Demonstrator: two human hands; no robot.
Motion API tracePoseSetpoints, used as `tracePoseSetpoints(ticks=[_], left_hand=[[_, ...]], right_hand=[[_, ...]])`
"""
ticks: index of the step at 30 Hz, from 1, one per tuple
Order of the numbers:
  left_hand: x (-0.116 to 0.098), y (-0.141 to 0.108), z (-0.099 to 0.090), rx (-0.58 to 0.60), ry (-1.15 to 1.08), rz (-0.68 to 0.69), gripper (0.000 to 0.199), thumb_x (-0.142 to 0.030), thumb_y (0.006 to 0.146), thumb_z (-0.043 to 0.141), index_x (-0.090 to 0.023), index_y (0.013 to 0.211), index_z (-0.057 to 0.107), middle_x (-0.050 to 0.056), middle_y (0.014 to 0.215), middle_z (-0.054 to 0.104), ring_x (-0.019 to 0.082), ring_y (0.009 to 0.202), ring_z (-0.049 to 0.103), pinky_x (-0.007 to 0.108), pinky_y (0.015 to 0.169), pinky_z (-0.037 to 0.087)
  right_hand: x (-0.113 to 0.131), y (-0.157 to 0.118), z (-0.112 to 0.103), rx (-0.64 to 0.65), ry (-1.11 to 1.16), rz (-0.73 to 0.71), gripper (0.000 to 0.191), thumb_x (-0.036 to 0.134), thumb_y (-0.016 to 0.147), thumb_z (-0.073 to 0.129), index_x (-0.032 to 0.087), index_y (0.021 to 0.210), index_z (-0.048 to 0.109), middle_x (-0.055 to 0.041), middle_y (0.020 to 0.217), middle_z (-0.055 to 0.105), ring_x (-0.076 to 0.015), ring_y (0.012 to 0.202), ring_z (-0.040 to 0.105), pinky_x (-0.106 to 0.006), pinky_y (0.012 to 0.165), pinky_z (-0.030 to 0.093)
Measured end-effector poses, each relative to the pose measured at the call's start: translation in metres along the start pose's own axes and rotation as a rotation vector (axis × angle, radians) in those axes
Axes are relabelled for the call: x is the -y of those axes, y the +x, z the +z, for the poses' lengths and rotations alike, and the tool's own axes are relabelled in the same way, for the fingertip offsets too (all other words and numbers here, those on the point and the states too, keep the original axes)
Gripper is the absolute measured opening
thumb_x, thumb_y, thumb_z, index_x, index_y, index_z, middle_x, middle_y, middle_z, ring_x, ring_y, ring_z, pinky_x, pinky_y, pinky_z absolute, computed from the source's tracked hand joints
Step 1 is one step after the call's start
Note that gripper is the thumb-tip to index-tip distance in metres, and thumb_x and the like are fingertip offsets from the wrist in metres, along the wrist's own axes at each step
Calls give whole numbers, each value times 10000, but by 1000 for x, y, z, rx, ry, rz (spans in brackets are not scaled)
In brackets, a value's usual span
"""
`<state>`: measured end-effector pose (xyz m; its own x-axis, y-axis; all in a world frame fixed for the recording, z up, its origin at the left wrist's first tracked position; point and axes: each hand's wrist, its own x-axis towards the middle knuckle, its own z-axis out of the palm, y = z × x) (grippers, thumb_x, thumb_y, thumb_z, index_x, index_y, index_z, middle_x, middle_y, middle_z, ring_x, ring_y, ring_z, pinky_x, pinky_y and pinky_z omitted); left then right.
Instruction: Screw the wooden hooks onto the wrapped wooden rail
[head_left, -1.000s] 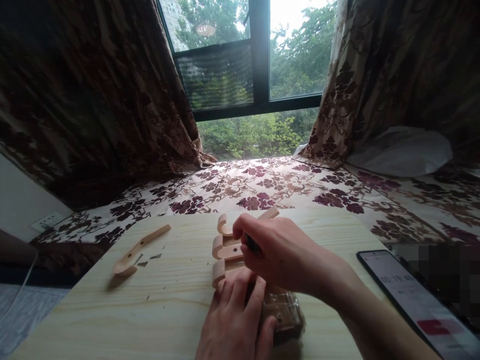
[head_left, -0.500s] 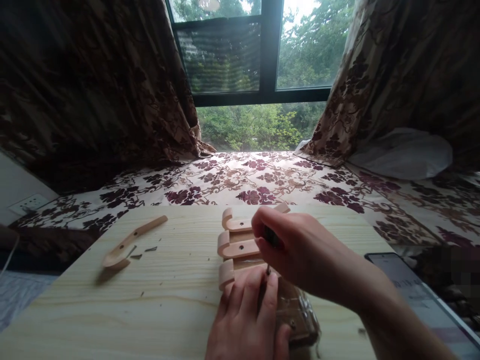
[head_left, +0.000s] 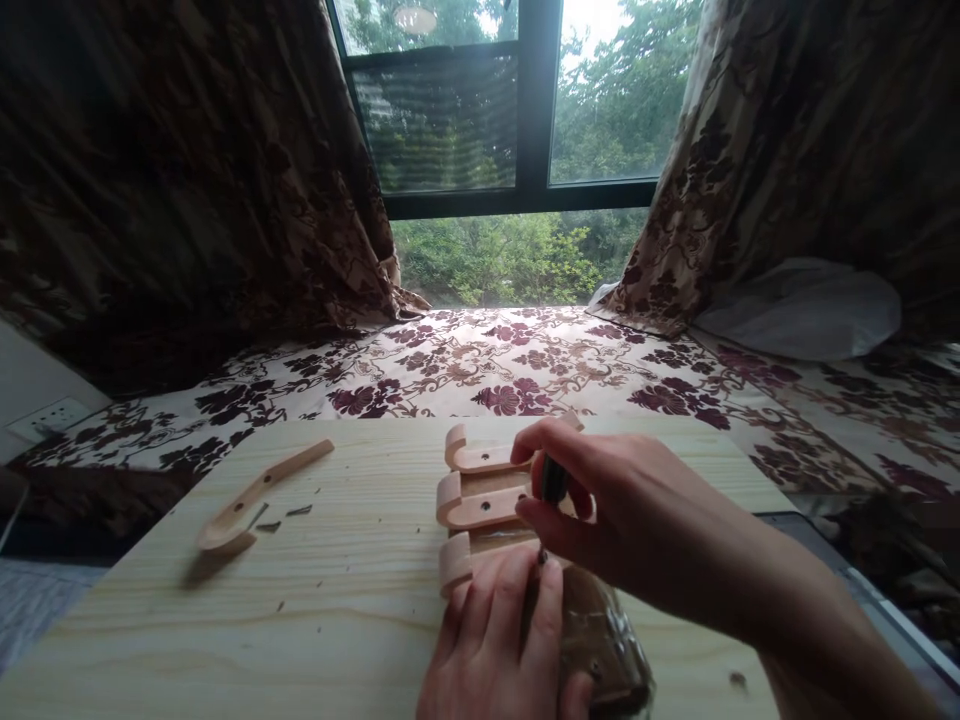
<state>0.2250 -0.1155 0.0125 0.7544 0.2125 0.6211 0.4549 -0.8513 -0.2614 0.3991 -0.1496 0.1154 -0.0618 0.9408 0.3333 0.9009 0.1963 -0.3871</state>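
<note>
The left hand (head_left: 487, 640) lies palm down, fingers extended and slightly spread, across the plastic-wrapped brown board (head_left: 600, 625) on the worktop (head_left: 345, 640) and its nearest wooden hook (head_left: 455, 563). The right hand (head_left: 611, 490) has loosened from the earlier fist: thumb and index finger stand apart, fingers curled around the dark-handled, near-upright screwdriver (head_left: 553, 481). Beyond, two pale, curved hooks (head_left: 480, 511) show dark holes.

All 4 wooden hooks (head_left: 466, 515) are plain peach-tan, the board (head_left: 600, 625) brown, the screwdriver handle (head_left: 553, 480) dark green. Wavy grain streaks the pale-yellow tabletop (head_left: 352, 640); burgundy and brown flowers pattern the cream window-seat fabric (head_left: 525, 355).
</note>
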Motion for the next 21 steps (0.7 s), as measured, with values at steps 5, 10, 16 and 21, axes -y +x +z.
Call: tracePoseSetpoints(ticks=[5, 10, 16, 21], left_hand=[[-2, -1, -1, 28, -23, -13, 411, -374, 853, 434, -166, 1189, 545, 86, 1142, 635, 224, 995, 605, 335, 761, 513], [-1, -2, -2, 52, -22, 11, 445, -327, 813, 469, -137, 1213, 520, 111, 1169, 617, 240, 1013, 601, 339, 764, 525], [0, 3, -6, 109, -71, -5, 480, -319, 773, 521, -166, 1228, 508, 107, 1216, 591, 245, 1060, 584, 340, 805, 534], [-1, 4, -9, 112, -72, 4, 483, -310, 767, 524, -144, 1221, 517, 124, 1201, 595, 254, 1058, 585, 350, 811, 540]], right_hand=[[1, -2, -2, -2, -7, -31, 232, 127, 816, 522, 241, 1017, 525, 41, 793, 604, -106, 623, 495, -245, 569, 351], [0, -1, -3, 0, -85, 27, 66, 177, 844, 509, 217, 896, 517, 60, 628, 540, -103, 514, 441, -255, 501, 304], [3, -4, -10, 13, -72, -2, 106, 256, 855, 549, 219, 954, 536, 38, 659, 580, -113, 547, 487, -251, 512, 304], [4, -4, -9, 34, -57, -28, 100, 296, 883, 525, 207, 845, 500, 31, 658, 554, -110, 539, 436, -254, 514, 308]])
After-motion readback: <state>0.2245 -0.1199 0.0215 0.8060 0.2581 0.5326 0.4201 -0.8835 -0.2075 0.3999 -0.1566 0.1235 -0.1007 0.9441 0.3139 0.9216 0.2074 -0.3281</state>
